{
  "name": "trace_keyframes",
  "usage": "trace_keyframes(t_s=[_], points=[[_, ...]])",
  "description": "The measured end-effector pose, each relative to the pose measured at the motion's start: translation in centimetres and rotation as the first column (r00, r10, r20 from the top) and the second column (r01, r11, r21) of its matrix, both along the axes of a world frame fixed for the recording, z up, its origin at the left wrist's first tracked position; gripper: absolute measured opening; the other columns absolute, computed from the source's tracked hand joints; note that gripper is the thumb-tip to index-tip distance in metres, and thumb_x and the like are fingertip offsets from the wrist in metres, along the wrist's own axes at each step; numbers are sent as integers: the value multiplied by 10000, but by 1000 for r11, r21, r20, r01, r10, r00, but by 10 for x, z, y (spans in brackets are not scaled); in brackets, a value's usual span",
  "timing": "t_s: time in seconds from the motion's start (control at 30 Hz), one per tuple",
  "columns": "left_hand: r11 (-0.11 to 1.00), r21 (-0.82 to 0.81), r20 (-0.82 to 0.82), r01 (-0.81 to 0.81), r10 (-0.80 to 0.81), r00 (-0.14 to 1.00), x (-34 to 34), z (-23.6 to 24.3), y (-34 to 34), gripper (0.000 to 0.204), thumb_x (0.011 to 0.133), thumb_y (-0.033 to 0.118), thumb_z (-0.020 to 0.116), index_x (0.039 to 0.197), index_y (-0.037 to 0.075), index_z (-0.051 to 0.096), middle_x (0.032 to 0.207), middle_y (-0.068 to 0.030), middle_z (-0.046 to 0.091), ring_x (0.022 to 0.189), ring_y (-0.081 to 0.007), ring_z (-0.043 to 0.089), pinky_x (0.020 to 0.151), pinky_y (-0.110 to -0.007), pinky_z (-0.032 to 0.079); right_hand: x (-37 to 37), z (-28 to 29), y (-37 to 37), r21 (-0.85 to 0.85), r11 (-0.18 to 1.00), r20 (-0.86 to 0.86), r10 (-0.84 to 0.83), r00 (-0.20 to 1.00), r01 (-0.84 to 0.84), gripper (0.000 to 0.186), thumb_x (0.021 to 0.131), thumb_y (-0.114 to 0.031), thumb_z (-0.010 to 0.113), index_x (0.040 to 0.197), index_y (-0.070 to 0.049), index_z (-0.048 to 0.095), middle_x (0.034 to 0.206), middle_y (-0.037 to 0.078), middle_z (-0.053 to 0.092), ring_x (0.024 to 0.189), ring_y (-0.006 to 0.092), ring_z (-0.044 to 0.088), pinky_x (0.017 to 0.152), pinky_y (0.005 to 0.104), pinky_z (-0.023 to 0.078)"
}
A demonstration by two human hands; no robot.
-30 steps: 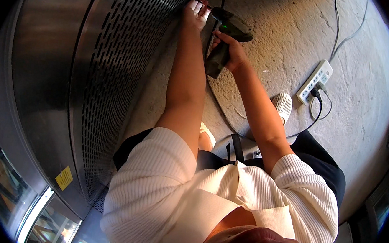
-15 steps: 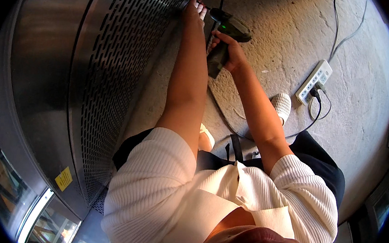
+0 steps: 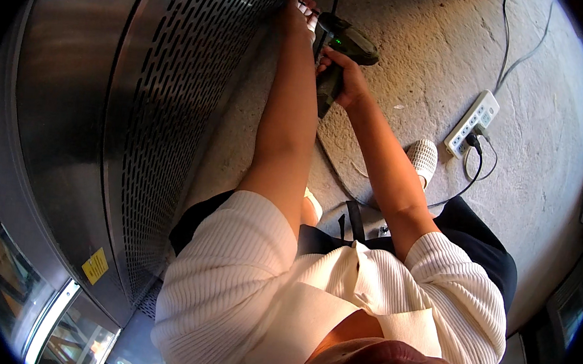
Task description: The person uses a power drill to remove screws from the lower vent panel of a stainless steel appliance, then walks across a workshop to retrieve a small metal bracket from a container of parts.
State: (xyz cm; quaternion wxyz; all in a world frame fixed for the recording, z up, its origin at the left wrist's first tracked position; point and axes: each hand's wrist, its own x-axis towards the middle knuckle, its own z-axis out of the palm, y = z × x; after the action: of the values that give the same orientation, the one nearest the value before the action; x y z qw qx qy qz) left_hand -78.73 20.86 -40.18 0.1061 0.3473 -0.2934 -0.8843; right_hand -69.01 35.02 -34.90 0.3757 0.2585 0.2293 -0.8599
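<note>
The right hand grips a dark green power drill by its handle, fingers clamped around it. The drill is at the far part of the scene, left of centre, above the concrete floor, its nose directed left and a small green light lit on its side. The left hand is just left of the drill's nose, close to the far end of a slotted metal panel; its fingers are curled, but whether they are closed on anything cannot be told. The panel extends along the left side, with a yellow label on the metal near its near end. On the floor, well to the right of the drill, lies a white power strip with a black plug inserted at its near end. A perforated white shoe rests between the strip and the right forearm.
</note>
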Motion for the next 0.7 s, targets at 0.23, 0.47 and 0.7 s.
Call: trace_keyframes(t_s=[0.23,0.47,0.7], points=[[981,99,94,-165,156,983,3,-10,-2,204,935,239,488,987,61,574,894,-50,624,733,-182,571,783,-361,479,2,6,3,40,999,-14,7,1000,-6,127,875,-134,609,945,-35,571,685,16,541,607,137,559,590,280,508],[974,170,23,-152,151,988,3,-11,-13,157,900,156,468,916,60,592,793,-8,592,609,-153,509,852,-365,469,-2,6,4,-2,1000,-17,7,1000,-7,151,881,-145,602,986,-37,604,675,14,555,611,149,574,603,300,509],[993,50,21,-110,109,994,4,2,-7,165,904,253,548,850,99,575,761,29,570,657,-131,508,817,-334,459,-1,8,6,-19,1000,-10,10,1000,-10,152,875,-140,608,985,-34,598,667,15,550,599,148,571,600,299,515]])
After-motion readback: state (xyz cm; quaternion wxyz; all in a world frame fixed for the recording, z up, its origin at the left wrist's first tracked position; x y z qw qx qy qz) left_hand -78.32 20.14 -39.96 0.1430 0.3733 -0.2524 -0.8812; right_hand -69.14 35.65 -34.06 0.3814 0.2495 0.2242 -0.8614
